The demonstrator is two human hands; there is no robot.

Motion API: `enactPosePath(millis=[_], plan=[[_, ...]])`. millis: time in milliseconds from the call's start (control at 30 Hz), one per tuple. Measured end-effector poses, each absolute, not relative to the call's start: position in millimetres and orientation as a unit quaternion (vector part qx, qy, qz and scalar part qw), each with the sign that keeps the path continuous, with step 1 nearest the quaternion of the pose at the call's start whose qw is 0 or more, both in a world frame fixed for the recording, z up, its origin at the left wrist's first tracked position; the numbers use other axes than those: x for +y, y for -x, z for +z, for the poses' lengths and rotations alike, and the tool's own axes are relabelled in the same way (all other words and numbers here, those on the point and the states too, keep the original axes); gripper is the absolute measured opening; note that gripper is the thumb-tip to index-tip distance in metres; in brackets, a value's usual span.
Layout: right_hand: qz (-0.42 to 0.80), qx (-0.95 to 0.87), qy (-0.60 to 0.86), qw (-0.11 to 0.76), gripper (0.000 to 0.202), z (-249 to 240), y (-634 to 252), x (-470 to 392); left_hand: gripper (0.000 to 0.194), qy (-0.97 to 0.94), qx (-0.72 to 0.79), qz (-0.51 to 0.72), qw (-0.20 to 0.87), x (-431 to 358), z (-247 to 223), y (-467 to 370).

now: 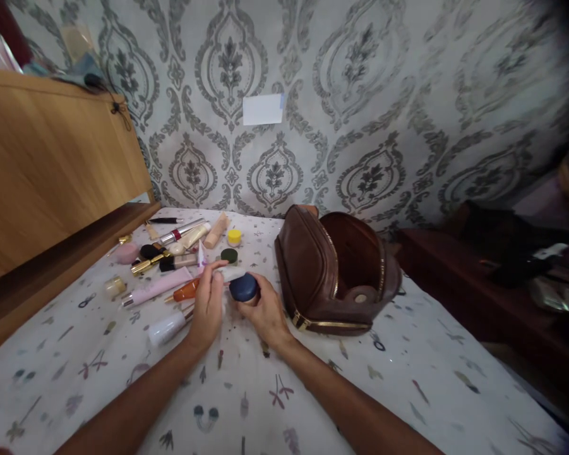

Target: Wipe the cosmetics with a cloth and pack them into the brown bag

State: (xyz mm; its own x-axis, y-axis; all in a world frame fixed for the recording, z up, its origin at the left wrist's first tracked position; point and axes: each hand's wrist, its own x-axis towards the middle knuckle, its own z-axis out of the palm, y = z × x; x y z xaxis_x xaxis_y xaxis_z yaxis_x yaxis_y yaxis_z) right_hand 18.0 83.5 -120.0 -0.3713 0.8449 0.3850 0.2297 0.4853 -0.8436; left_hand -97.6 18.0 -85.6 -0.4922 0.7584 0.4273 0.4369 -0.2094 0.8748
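My right hand (269, 313) is wrapped round a small jar with a dark blue lid (243, 287), just above the printed sheet. My left hand (208, 309) is closed at the end of a whitish, tube-like item (233, 273), which reaches toward the blue lid; its exact kind is unclear. Behind the fingers sits a jar with a dark green lid (228, 256). Close to my left hand lie an orange tube (186, 291), a pink tube (161, 286) and a white bottle (167, 328). To the right of my hands stands a brown cosmetic bag (307, 265), unzipped, with its dark inside showing.
Farther back are a yellow-lidded jar (234, 237), a beige tube (216, 230), a pink sponge (127, 253), a clear jar (115, 287) and several brushes and tubes. Wooden furniture (57, 139) borders the left side. Patterned wallpaper (275, 170) rises behind; dark red furniture (449, 272) stands right.
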Motion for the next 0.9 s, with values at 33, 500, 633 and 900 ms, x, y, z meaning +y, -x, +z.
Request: enactPosePath(millis=[33, 500, 633, 900], plan=[[0.344, -0.755, 0.354, 0.432, 0.045, -120.4, -18.0, 83.0, 0.036, -0.547, 0.607, 0.564, 0.117, 18.1, -89.4, 95.9], [0.278, -0.787, 0.386, 0.393, 0.029, -119.7, -16.0, 80.2, 0.047, -0.659, 0.596, 0.451, 0.083, 28.5, -115.2, 100.0], [0.309, -0.779, 0.382, 0.391, 0.051, -117.6, -18.5, 79.2, 0.048, -0.604, 0.62, 0.485, 0.126, 29.7, -118.2, 102.1], [0.336, -0.766, 0.388, 0.388, 0.052, -111.6, -22.1, 77.9, 0.054, -0.568, 0.632, 0.504, 0.156, 31.0, -118.3, 95.6]])
